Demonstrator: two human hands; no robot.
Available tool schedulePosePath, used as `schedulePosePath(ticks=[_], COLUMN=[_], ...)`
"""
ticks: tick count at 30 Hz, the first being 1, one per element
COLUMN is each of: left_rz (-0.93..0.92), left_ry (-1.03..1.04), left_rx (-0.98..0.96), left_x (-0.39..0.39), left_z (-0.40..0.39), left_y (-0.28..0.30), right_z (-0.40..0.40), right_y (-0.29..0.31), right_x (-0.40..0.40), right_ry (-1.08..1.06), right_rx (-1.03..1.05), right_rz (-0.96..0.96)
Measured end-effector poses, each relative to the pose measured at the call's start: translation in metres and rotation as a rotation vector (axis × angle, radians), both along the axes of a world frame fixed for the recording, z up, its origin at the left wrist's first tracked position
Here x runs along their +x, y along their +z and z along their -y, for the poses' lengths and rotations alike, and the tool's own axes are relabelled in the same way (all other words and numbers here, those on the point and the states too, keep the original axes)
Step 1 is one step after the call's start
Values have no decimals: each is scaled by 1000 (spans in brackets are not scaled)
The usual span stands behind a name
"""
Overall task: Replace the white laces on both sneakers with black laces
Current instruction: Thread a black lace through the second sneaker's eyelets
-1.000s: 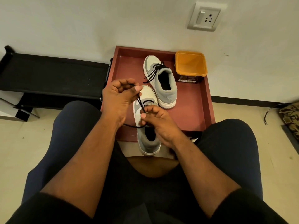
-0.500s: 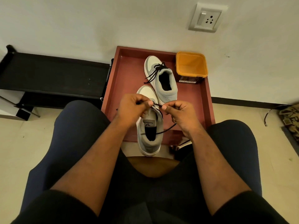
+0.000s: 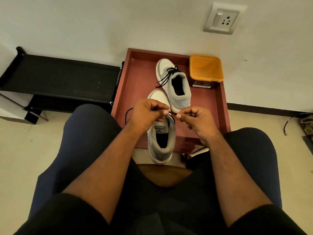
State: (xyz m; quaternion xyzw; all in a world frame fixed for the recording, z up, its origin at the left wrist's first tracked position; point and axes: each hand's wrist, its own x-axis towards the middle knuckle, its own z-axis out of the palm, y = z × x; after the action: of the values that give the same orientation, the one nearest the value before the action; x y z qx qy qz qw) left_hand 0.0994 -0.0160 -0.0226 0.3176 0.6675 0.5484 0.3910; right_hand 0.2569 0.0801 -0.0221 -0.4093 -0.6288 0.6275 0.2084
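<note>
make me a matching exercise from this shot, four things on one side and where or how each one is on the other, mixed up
Things
1. far sneaker
2. near sneaker
3. orange tub
4. left hand

States
A. stands in the tray's far right corner
B. pinches a black lace
C. heel hangs over the tray's near edge
D. lies in the tray with a black lace, ends loose

Pairs: 1-D, 2-C, 3-A, 4-B

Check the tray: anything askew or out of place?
Mostly tidy. The far sneaker has loose black lace ends trailing over its side onto the tray, and the near sneaker overhangs the tray's front edge.
</note>
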Motion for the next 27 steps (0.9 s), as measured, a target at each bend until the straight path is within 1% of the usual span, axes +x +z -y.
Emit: schedulePosePath(ticks=[3, 5, 7, 9, 13, 14, 16, 18, 20, 21, 22, 23, 24, 25, 27], left_rz=[-4, -6, -114, -212, -335, -319, -214, -127, -134, -172, -225, -280, -327, -372, -478], left_ry=[26, -51, -107, -97, -112, -119, -96, -57, -20, 26, 86, 151, 196, 210, 174], left_rx=[28, 32, 49, 68, 73, 86, 127, 157, 145, 120, 93, 61, 24, -21, -91], left_x=[-10, -5, 2, 3, -4, -3, 0, 3, 2, 2, 0, -2, -3, -3, 1], left_z=[4, 6, 6, 3, 3, 4, 4, 2, 0, 0, -1, -1, -2, -3, -4], left_y=[3, 5, 3, 0, -2, -2, -4, -6, -10, -14, -18, -21, -24, -29, -39], right_z=[-4, 1, 9, 14, 14, 15, 17, 18, 18, 16, 14, 11, 8, 5, 5], right_y=[-6, -7, -7, -9, -13, -14, -15, -14, -13, -14, -17, -19, -23, -29, -39], right_x=[0, -9, -20, -27, -32, -34, -41, -47, -46, -43, -40, -36, -34, -32, -34], right_ry=[-19, -39, -28, -37, -163, -198, -241, -227, -234, -260, -283, -277, -223, -125, 90], right_rx=[12, -16, -89, -158, -130, -136, -166, -162, -154, -152, -119, -43, 64, 177, 348], right_rz=[-4, -63, -116, -128, -74, -74, -88, -87, -77, -67, -43, 3, 77, 168, 361])
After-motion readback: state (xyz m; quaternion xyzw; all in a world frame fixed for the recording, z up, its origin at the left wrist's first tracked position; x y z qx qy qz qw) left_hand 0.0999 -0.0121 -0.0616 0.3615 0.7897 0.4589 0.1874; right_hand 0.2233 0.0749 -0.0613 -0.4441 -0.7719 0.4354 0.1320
